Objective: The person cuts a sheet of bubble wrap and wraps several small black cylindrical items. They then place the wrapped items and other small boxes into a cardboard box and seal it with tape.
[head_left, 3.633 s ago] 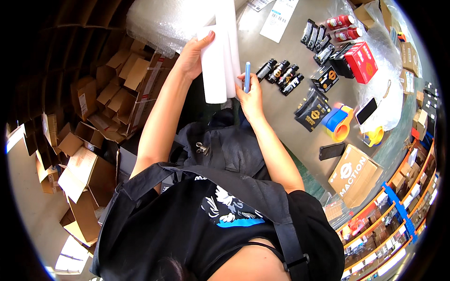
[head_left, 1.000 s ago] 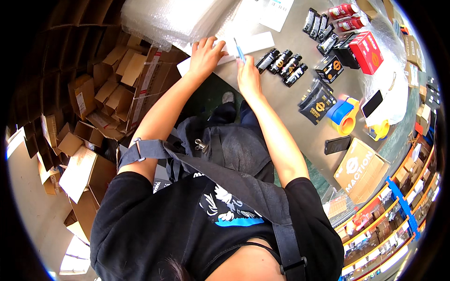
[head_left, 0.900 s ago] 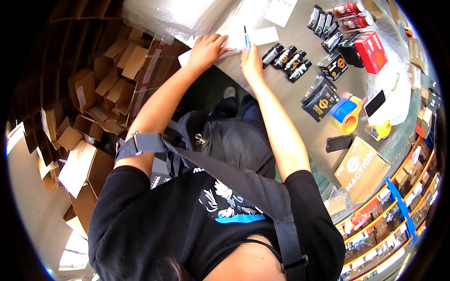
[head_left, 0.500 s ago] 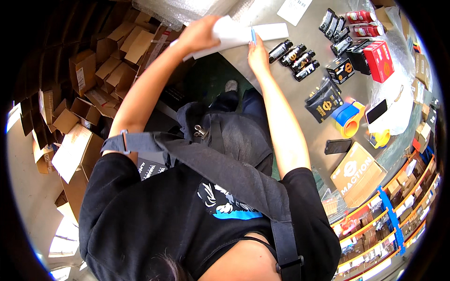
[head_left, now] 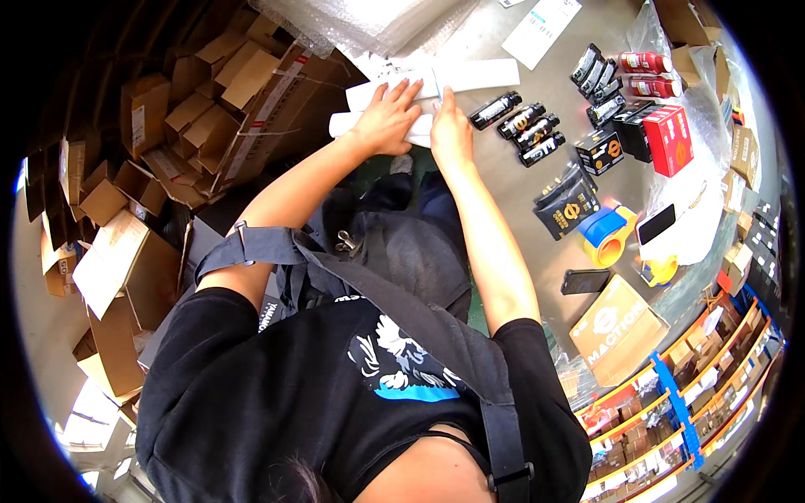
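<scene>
Strips [head_left: 480, 75], long and white, lay on the edge of the desk [head_left: 510, 197], left of the black bottles [head_left: 521, 121] and partly beyond them. Also left of the bottles, the left hand [head_left: 388, 119] pressed down on the strips with its fingers spread out. The right hand [head_left: 451, 132], just left of the bottles, pinched a thin blue tool [head_left: 437, 84], partly hidden. Right of the bottles stood a red box [head_left: 669, 141]. Beyond them lay a white sheet [head_left: 541, 35].

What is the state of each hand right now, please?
Left hand: open, spread across the white pieces.
Right hand: closed, holding a slim blue tool.
</scene>
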`<state>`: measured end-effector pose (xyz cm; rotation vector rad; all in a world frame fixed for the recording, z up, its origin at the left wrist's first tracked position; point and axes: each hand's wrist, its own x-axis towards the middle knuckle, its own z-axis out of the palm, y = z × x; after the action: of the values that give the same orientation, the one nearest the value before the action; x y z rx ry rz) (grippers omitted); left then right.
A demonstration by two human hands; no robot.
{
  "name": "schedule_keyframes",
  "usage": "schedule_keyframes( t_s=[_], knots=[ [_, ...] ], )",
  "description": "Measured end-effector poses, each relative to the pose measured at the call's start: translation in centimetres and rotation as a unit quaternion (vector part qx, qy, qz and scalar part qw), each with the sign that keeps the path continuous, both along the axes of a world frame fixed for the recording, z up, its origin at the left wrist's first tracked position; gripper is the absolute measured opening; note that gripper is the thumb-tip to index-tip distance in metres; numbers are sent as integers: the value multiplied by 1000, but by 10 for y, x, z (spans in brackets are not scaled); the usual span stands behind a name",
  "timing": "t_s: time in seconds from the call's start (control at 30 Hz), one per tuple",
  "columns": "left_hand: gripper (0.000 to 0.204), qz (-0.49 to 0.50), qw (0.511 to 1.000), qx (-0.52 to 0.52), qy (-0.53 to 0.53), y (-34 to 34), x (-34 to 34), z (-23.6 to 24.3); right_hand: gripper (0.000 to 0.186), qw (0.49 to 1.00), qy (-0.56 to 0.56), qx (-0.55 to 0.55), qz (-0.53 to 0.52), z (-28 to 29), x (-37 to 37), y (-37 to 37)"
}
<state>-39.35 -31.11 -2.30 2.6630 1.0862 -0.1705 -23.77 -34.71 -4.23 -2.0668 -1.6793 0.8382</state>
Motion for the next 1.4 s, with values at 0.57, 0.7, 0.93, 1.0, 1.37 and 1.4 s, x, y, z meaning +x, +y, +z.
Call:
schedule_keyframes(
  t_s=[0.57,0.7,0.93,1.0,1.37,1.4],
  knots=[
    [57,15,996,-15,-85,7,-15,-21,57,991,-100,-64,56,14,-12,25],
    [56,23,996,2,-86,8,-13,-23,57,990,-111,-66,64,12,-12,25],
    [57,24,999,0,-35,11,-2,-19,61,980,-145,-96,94,13,-10,15],
    [56,8,1000,3,-18,15,-1,-18,61,981,-145,-92,89,10,-10,12],
    [53,-34,999,-17,31,22,2,-11,64,988,-111,-91,60,14,-10,-31],
    [53,-37,999,-22,28,22,2,-9,64,987,-113,-98,56,19,-10,-38]
  ],
)
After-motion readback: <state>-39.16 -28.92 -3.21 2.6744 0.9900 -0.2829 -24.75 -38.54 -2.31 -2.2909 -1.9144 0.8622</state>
